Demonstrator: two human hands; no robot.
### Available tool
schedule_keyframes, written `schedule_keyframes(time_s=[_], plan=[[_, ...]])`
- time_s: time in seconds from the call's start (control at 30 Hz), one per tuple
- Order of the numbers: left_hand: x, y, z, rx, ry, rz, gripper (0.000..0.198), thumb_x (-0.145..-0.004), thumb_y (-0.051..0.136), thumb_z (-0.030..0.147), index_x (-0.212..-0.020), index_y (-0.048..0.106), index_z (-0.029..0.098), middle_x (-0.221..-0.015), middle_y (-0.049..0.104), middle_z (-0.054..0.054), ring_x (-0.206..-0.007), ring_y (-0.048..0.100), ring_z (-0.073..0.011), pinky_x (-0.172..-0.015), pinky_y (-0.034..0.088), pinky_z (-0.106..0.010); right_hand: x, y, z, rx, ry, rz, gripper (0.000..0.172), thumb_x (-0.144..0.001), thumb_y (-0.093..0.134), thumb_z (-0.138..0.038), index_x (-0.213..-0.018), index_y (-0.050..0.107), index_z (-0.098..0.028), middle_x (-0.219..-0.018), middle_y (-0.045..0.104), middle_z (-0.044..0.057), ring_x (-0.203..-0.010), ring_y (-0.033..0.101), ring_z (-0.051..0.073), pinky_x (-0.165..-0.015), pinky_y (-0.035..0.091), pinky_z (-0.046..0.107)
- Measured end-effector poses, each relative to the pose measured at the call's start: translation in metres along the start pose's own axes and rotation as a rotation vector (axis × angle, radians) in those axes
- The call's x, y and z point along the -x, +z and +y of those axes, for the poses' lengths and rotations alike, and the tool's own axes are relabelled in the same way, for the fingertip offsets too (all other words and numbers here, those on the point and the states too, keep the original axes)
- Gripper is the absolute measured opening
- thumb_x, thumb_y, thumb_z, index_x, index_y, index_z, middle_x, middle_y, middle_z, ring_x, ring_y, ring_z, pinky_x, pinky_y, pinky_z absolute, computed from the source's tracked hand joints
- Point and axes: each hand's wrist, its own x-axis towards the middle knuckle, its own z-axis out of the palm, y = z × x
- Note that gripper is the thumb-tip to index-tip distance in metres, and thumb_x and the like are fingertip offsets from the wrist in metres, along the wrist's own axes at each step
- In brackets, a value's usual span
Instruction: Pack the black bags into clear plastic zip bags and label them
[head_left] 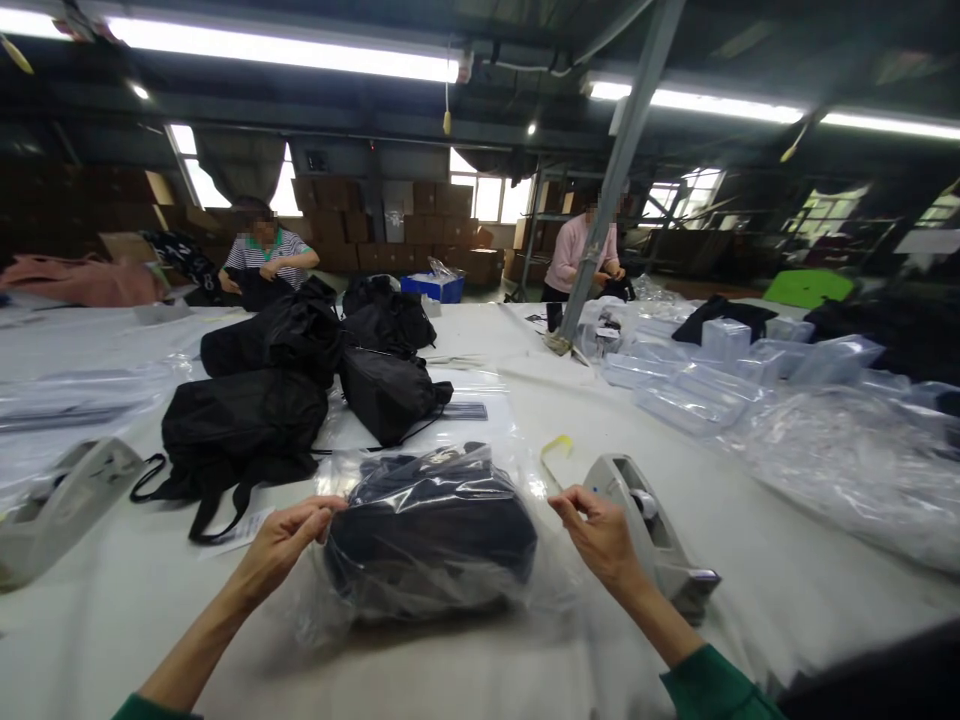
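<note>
A clear plastic bag [442, 590] with a dark, bulky bundle [435, 530] inside lies on the white table in front of me. My left hand [291, 535] is closed in a pinch on the bag's upper left edge. On the other side, my right hand [598, 530] has thumb and finger pinched together at the bag's upper right edge. The thin film between those fingers is hard to see. Just right of that hand stands a grey tape dispenser [652, 530]. Several black drawstring bags [244, 425] are heaped behind the bundle.
Another tape dispenser [64, 505] stands at the left. Clear plastic boxes [690, 390] and loose plastic film [847, 460] cover the right side. A metal post [619, 150] rises from the table. Two people [266, 255] work across it. A blue bin [435, 288] and cardboard boxes [439, 215] are behind.
</note>
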Motion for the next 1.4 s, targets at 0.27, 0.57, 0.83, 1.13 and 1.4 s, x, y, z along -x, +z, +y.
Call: schedule_keyframes(time_s=[0.27,0.57,0.83,1.13,1.4], plan=[[0.004,0.009,-0.001,0.053,-0.033,0.082,0.044,-0.088,0.052,0.051,-0.062,0.063,0.017,-0.104,0.073,-0.009,-0.101,0.064,-0.0264,-0.093,0.049,-0.035,-0.004,0.001,-0.013,0.198,-0.264,0.104,0.043,-0.095,0.043,-0.054,-0.085,0.066,-0.018,-0.08,0.069,0.008,-0.075,0.065,0.022,-0.071,0.051,0.034],[0.002,-0.002,-0.007,0.034,-0.056,-0.022,0.045,-0.091,0.047,0.05,-0.061,0.06,0.018,-0.114,0.07,-0.009,-0.11,0.062,-0.0281,-0.096,0.048,-0.038,-0.032,0.037,-0.055,0.031,-0.611,-0.409,0.047,-0.086,0.062,-0.054,-0.114,0.065,-0.017,-0.113,0.07,0.014,-0.109,0.064,0.029,-0.096,0.05,0.046],[0.018,0.023,0.065,-0.646,0.402,0.427,0.05,-0.087,0.058,0.046,-0.13,0.051,0.022,-0.137,0.054,-0.013,-0.129,0.047,-0.0326,-0.112,0.029,-0.052,-0.036,0.052,-0.048,-0.285,-0.393,-0.373,0.017,-0.089,0.063,-0.035,-0.088,0.074,-0.022,-0.087,0.075,0.004,-0.083,0.07,0.019,-0.078,0.057,0.031],[-0.027,0.103,0.073,-0.592,0.603,0.248,0.013,-0.093,0.057,0.03,-0.095,0.064,0.019,-0.09,0.072,-0.003,-0.082,0.065,-0.0194,-0.081,0.041,-0.036,-0.028,0.049,-0.041,-0.314,-0.151,-0.344,0.022,-0.091,0.059,-0.037,-0.088,0.074,-0.021,-0.088,0.074,0.005,-0.086,0.068,0.021,-0.081,0.054,0.033],[-0.027,0.096,0.066,-0.476,0.623,0.211,0.009,-0.093,0.056,0.022,-0.094,0.065,0.022,-0.088,0.072,0.0,-0.082,0.065,-0.0161,-0.079,0.04,-0.034,-0.007,0.001,-0.038,-0.18,-0.033,-0.148,0.029,-0.09,0.055,-0.044,-0.099,0.073,-0.023,-0.1,0.074,0.006,-0.095,0.068,0.024,-0.09,0.053,0.038]])
